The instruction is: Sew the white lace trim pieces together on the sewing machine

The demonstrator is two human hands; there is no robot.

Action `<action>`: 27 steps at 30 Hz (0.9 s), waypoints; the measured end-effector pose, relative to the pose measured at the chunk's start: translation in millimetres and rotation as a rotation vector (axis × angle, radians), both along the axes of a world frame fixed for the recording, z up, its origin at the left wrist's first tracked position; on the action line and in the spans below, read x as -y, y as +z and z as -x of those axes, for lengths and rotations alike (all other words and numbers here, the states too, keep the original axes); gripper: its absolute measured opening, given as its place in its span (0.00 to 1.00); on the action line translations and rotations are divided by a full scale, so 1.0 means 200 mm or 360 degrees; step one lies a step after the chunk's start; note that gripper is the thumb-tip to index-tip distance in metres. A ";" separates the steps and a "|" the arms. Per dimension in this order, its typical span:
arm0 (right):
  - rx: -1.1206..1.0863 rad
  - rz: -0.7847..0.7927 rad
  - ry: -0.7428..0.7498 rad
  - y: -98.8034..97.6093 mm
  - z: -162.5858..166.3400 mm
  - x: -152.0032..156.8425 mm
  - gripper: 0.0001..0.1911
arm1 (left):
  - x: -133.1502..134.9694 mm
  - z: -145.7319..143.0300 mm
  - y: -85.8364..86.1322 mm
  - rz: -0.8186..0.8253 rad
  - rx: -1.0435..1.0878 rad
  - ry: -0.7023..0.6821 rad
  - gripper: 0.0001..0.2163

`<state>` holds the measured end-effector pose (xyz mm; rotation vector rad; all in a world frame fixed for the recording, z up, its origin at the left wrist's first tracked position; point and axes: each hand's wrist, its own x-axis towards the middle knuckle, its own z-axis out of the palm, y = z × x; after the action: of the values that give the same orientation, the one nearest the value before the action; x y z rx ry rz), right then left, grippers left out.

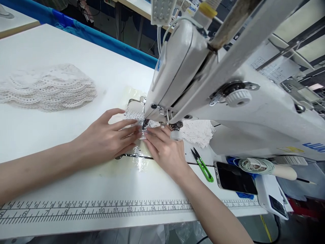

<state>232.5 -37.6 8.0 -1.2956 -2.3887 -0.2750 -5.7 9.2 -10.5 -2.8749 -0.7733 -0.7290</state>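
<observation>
A white sewing machine (203,78) stands over the white table (63,142). A small piece of white lace (133,115) lies under its needle. My left hand (108,137) lies flat with fingers stretched out, pressing the lace just left of the needle. My right hand (165,149) rests flat in front of the needle, fingertips on the lace's near edge. More white lace (199,132) lies bunched under the machine arm, right of my right hand.
A stack of white lace pieces (48,88) sits at the left. Green thread snips (203,166), a dark phone (235,178) and a coiled cable (256,165) lie right of my right hand. A printed ruler (96,210) runs along the near edge. Blue fabric (106,37) lines the far edge.
</observation>
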 end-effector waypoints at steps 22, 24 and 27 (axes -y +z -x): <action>0.0235 -0.0058 -0.0069 0.01 0.01 0.02 0.13 | -0.01 -0.01 0.04 0.0003 0.0026 0.0017 0.18; 0.0242 -0.0064 -0.0079 0.01 0.01 0.02 0.13 | -0.01 -0.01 0.04 -0.0052 -0.0004 0.0020 0.15; 0.0253 -0.0085 -0.0092 0.00 0.01 0.01 0.13 | -0.02 -0.02 0.05 -0.0123 -0.0057 0.0038 0.14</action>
<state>231.0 -40.0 8.8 -1.3666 -2.4579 -0.4717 -1.9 14.2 -1.3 -2.7970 -0.7560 -0.6870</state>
